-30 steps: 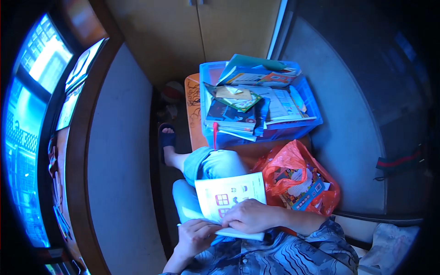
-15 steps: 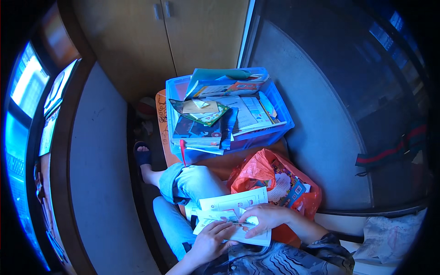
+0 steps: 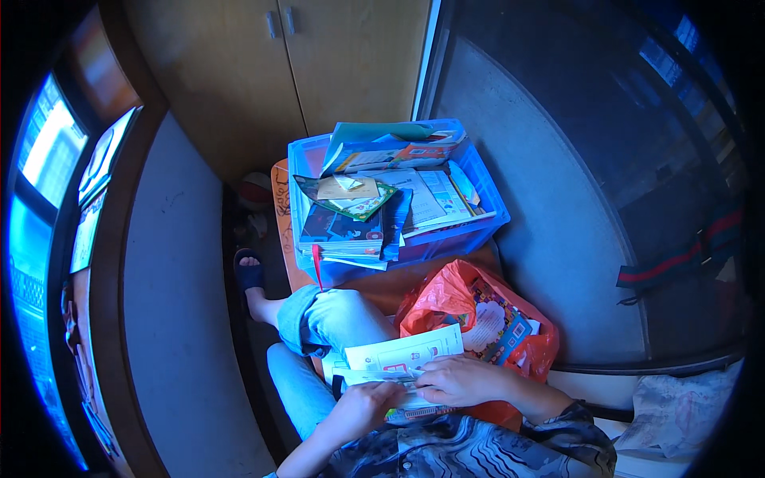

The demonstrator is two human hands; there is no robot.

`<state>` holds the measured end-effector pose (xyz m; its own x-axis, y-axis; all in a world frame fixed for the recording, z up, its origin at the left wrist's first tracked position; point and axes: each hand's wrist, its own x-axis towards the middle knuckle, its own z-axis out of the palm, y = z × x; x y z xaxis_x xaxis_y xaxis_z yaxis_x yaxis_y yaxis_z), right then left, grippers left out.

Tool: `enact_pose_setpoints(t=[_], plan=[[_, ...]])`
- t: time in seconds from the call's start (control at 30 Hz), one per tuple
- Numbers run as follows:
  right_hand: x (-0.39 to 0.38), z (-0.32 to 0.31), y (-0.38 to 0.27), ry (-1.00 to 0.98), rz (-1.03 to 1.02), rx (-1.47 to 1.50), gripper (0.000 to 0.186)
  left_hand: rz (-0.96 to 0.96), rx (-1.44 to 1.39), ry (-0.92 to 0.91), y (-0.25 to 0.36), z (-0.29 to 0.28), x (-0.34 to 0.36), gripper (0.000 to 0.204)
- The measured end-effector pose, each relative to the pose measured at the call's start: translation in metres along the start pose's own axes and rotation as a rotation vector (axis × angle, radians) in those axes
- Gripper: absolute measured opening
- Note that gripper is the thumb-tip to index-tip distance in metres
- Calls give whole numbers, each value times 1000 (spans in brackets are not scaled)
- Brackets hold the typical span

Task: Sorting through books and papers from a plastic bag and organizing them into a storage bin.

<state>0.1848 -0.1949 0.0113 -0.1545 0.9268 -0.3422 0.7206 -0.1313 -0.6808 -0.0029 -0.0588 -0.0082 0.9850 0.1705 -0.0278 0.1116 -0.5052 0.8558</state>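
On my lap lies a paper booklet, its white printed page propped up toward my knee and a colourful part showing under my hands. My left hand is closed on its near left side, fingers curled over the paper. From the right, my right hand grips the same booklet, fingertips close to those of the left hand. My palms and fingers hide the middle of the booklet. Just beyond my right hand sits a red plastic bag with colourful books inside.
A blue translucent bin full of books and papers stands on an orange-brown table. A notebook stack with a red ribbon fills its left side. Behind are wooden cabinet doors; a dark panel rises on the right.
My hands have drawn closer together over the booklet. Its lower page has turned or folded up, and a colourful printed part now shows beneath my fingers.
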Motion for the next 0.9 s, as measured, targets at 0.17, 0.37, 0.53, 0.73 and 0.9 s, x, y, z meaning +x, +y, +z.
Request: enact_pose_setpoints(t=[0.17, 0.37, 0.53, 0.73, 0.9], plan=[[5, 7, -9, 231, -67, -504, 13, -39, 116, 95, 0, 2, 11, 7], [32, 8, 1, 299, -420, -622, 8, -302, -79, 126, -30, 8, 13, 10], [50, 14, -12, 287, -531, -1006, 10, -545, -109, 153, -58, 10, 17, 20], [27, 26, -62, 566, -1011, -419, 16, -609, 27, 496, -83, 1, 17, 24], [-23, 11, -65, 552, -1022, -391, 16, -591, -31, 685, -101, -10, -4, 23]])
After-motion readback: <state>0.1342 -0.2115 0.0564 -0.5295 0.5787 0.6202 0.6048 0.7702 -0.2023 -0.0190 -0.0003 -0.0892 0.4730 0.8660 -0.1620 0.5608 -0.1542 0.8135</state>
